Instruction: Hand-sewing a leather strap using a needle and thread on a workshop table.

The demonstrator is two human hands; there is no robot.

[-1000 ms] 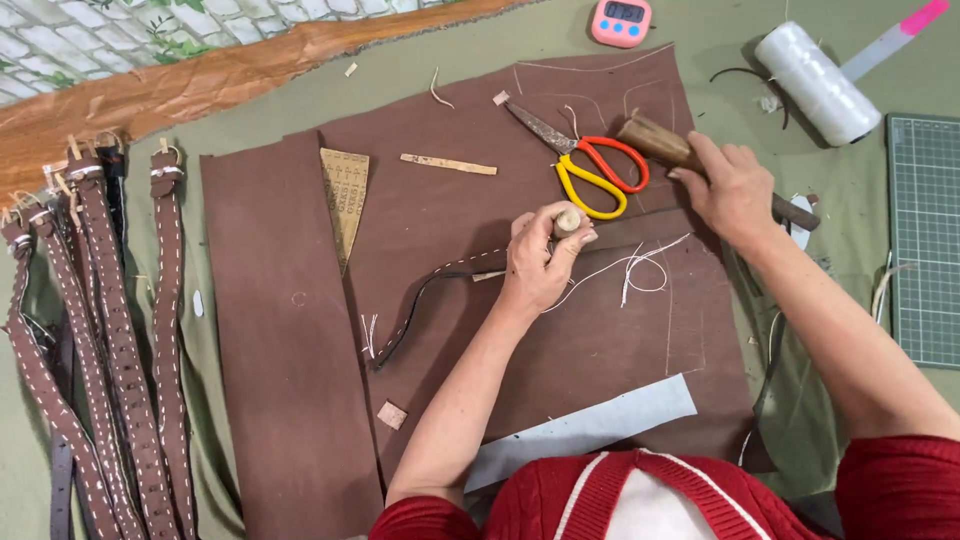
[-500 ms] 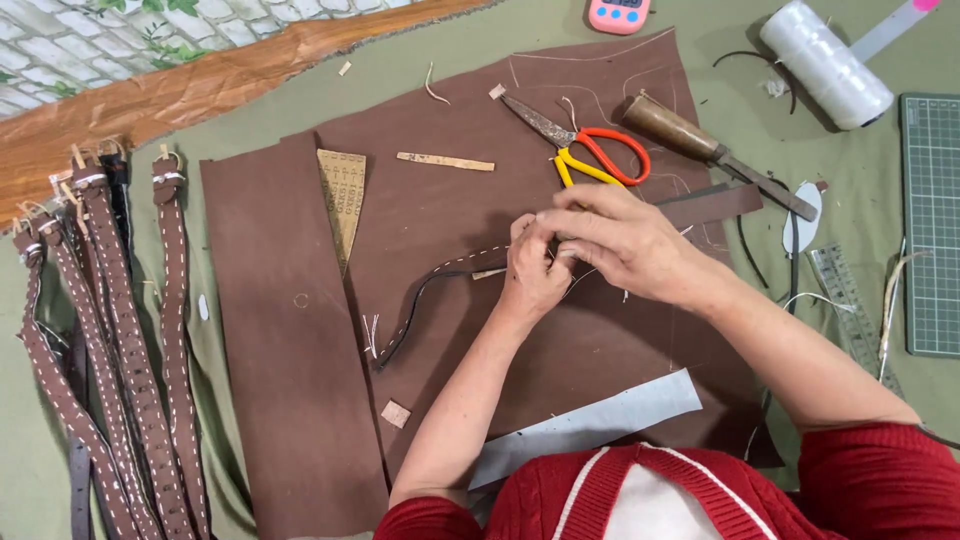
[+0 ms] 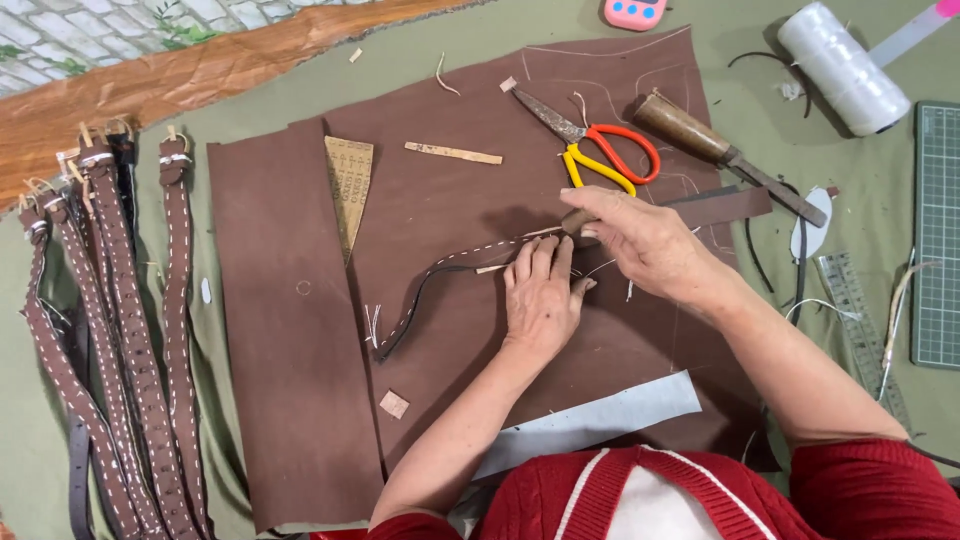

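A narrow dark leather strap (image 3: pixel 430 285), edged with white stitching, curves across a large brown leather sheet (image 3: pixel 450 210) on the green-covered worktable (image 3: pixel 230 110). The left hand (image 3: pixel 541 295) presses flat on the strap's stitched end, fingers together, while the right hand (image 3: pixel 645 240) pinches a small wooden-handled tool (image 3: pixel 577 220) against it. Orange-and-yellow scissors (image 3: pixel 595 150) lie just beyond; finished stitched belts (image 3: pixel 110 330) lie well apart at left.

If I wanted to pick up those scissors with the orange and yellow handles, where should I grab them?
Probably by the loops. The scissors with orange and yellow handles lie flat on the brown leather sheet, blades pointing up-left and shut, loops toward the right hand. Come from the loop end, away from the tips.
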